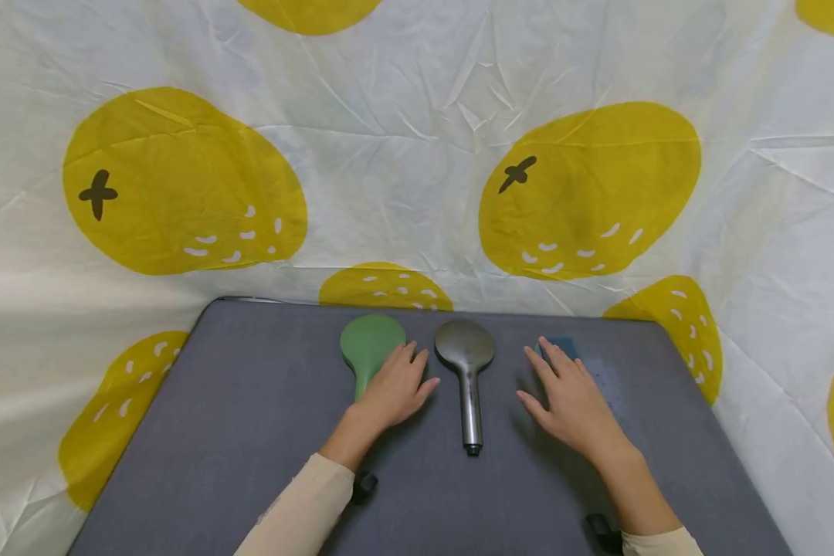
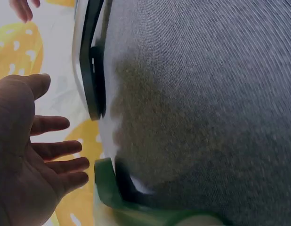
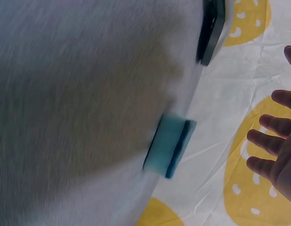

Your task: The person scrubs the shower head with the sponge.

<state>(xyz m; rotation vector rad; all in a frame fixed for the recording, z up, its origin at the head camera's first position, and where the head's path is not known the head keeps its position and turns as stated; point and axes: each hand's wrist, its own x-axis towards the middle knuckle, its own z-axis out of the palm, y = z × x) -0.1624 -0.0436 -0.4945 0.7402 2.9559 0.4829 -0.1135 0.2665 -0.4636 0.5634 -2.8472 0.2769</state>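
Observation:
A green shower head lies on the grey table, its handle partly hidden under my left hand. The left fingers are spread and straight, above the handle and holding nothing. Right of that hand lies a dark metallic shower head, its handle towards me. My right hand is held over the table farther right, fingers apart and nothing in them. Beyond its fingertips sits a teal sponge with a darker blue layer, partly covered by the hand in the head view.
The grey cloth-covered table narrows towards its far edge. Behind it and at both sides hangs a white curtain with yellow fruit prints. Small pale spots mark the table beside the right hand.

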